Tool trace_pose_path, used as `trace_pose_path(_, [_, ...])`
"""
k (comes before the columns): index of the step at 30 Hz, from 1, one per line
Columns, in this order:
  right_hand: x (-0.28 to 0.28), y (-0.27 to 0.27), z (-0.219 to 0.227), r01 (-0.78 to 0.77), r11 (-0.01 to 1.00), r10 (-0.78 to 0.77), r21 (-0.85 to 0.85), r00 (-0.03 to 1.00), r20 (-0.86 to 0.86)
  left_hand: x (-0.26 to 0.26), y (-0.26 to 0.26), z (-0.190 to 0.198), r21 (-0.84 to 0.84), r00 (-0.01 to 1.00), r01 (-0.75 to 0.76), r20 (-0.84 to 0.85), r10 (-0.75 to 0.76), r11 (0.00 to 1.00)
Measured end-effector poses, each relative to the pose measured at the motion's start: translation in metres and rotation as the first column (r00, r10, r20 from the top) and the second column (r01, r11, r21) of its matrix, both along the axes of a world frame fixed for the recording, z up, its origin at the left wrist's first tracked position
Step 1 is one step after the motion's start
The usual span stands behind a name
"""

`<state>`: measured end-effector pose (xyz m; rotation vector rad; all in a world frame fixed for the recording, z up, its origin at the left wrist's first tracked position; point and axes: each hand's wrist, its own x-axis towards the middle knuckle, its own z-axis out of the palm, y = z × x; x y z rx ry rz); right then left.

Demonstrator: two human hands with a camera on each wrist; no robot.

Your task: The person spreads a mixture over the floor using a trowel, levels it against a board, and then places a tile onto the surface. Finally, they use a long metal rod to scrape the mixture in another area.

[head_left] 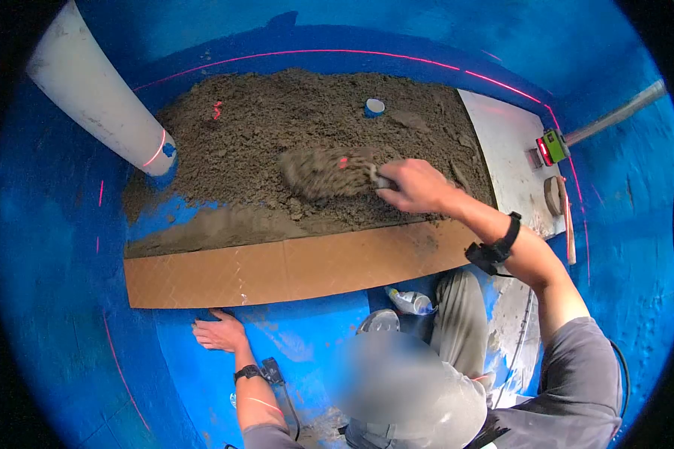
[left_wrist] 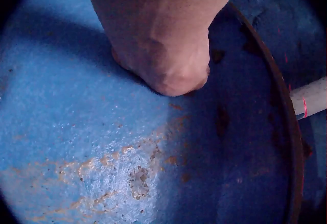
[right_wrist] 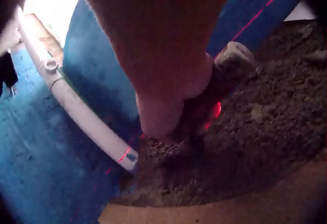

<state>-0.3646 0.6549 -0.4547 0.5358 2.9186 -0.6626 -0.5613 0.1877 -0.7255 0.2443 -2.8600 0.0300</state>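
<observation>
My right hand [head_left: 419, 185] grips the handle of a trowel [head_left: 326, 173] over the bed of damp grey-brown mortar [head_left: 240, 142]. The trowel's blade is blurred and looks coated with mortar, overlapping the bed in the head view. In the right wrist view, the butt of the handle [right_wrist: 236, 56] sticks out of the fist, while the blade is mostly hidden in shadow. My left hand [head_left: 221, 331] rests with spread fingers on the blue floor [head_left: 299, 337], just on the near side of a long brown board [head_left: 277, 273]. The left wrist view shows only the back of that hand.
A thick white pipe [head_left: 101, 93] slopes down at the left. A small blue-rimmed pipe end [head_left: 374, 108] pokes from the mortar. At the right, a green laser level [head_left: 553, 147] stands by a pale slab [head_left: 502, 150]. A crumpled packet [head_left: 410, 301] lies near the knee.
</observation>
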Motion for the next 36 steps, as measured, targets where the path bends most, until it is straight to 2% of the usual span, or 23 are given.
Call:
trace_pose_path(2, [-0.01, -0.014, -0.004, -0.051, 0.955, 0.091, 0.292, 0.988, -0.123, 0.001, 0.002, 0.006, 0.028, 1.0, 0.002, 0.012, -0.003, 1.0])
trace_pose_path(3, [-0.012, -0.019, 0.004, -0.01, 0.95, 0.043, 0.313, 0.994, -0.1, -0.001, 0.001, 0.0, 0.029, 1.0, 0.004, 0.012, -0.004, 1.0])
trace_pose_path(4, [-0.012, -0.021, 0.011, -0.008, 0.95, 0.041, 0.313, 0.994, -0.099, -0.002, -0.002, -0.005, 0.022, 1.0, 0.018, -0.019, -0.018, 1.0])
trace_pose_path(6, [-0.004, -0.023, 0.022, 0.104, 0.942, -0.065, 0.319, 0.989, -0.132, -0.001, -0.007, -0.008, 0.018, 0.998, 0.052, -0.04, -0.052, 0.998])
trace_pose_path(8, [0.013, -0.035, 0.022, 0.218, 0.962, -0.19, 0.164, 0.967, -0.168, -0.002, 0.001, -0.004, -0.07, 0.997, -0.058, 0.056, 0.062, 0.996])
trace_pose_path(9, [0.021, -0.046, 0.017, 0.297, 0.954, -0.29, 0.046, 0.95, -0.113, -0.004, -0.006, -0.019, -0.12, 0.999, -0.027, -0.026, 0.024, 0.992])
trace_pose_path(10, [0.03, -0.064, 0.018, 0.337, 0.941, -0.337, -0.014, 0.937, -0.092, -0.002, 0.0, -0.003, -0.137, 0.995, -0.048, 0.082, 0.059, 0.989])
trace_pose_path(11, [0.04, -0.082, 0.01, 0.349, 0.937, -0.35, -0.034, 0.925, -0.148, -0.002, -0.001, -0.004, -0.132, 0.996, -0.039, 0.07, 0.049, 0.99])
trace_pose_path(13, [0.06, -0.115, -0.006, 0.36, 0.931, -0.365, -0.062, 0.922, -0.129, -0.003, -0.008, -0.015, -0.136, 1.0, -0.009, 0.005, 0.01, 0.991])
trace_pose_path(14, [0.07, -0.126, -0.016, 0.351, 0.927, -0.372, -0.128, 0.902, -0.221, -0.004, -0.012, -0.022, -0.125, 0.998, 0.008, -0.055, -0.015, 0.992])
trace_pose_path(16, [0.088, -0.135, -0.027, 0.348, 0.936, -0.351, -0.045, 0.929, -0.122, -0.002, -0.01, -0.016, -0.105, 1.0, 0.021, -0.017, -0.023, 0.994])
trace_pose_path(17, [0.097, -0.132, -0.034, 0.37, 0.928, -0.373, -0.05, 0.919, -0.128, -0.002, -0.01, -0.013, -0.092, 1.0, 0.003, 0.026, 0.0, 0.996])
trace_pose_path(19, [0.118, -0.121, -0.038, 0.427, 0.902, -0.428, 0.063, 0.904, 0.001, -0.003, -0.008, -0.013, -0.103, 1.0, 0.006, 0.017, -0.004, 0.995])
trace_pose_path(22, [0.164, -0.084, -0.047, 0.525, 0.838, -0.523, 0.147, 0.851, -0.053, 0.002, -0.005, -0.008, -0.117, 0.999, -0.018, 0.035, 0.022, 0.993])
trace_pose_path(24, [0.188, -0.063, -0.034, 0.592, 0.79, -0.587, 0.16, 0.805, -0.08, -0.002, -0.004, -0.008, -0.126, 0.998, -0.025, 0.05, 0.031, 0.992])
trace_pose_path(26, [0.215, -0.046, -0.018, 0.595, 0.791, -0.576, 0.144, 0.803, -0.15, -0.002, -0.007, -0.013, -0.124, 0.999, -0.023, 0.03, 0.027, 0.992])
trace_pose_path(27, [0.227, -0.044, -0.016, 0.566, 0.811, -0.518, 0.148, 0.812, -0.267, -0.003, -0.007, -0.012, -0.126, 0.999, -0.022, 0.032, 0.026, 0.992])
trace_pose_path(30, [0.263, -0.044, -0.014, 0.445, 0.862, -0.416, 0.241, 0.894, -0.166, 0.001, -0.006, -0.011, -0.146, 0.998, -0.032, 0.05, 0.04, 0.989])
trace_pose_path(36, [0.281, -0.051, -0.029, 0.345, 0.91, -0.335, 0.231, 0.939, -0.083, -0.001, -0.008, -0.01, -0.128, 0.998, -0.035, 0.044, 0.04, 0.991])
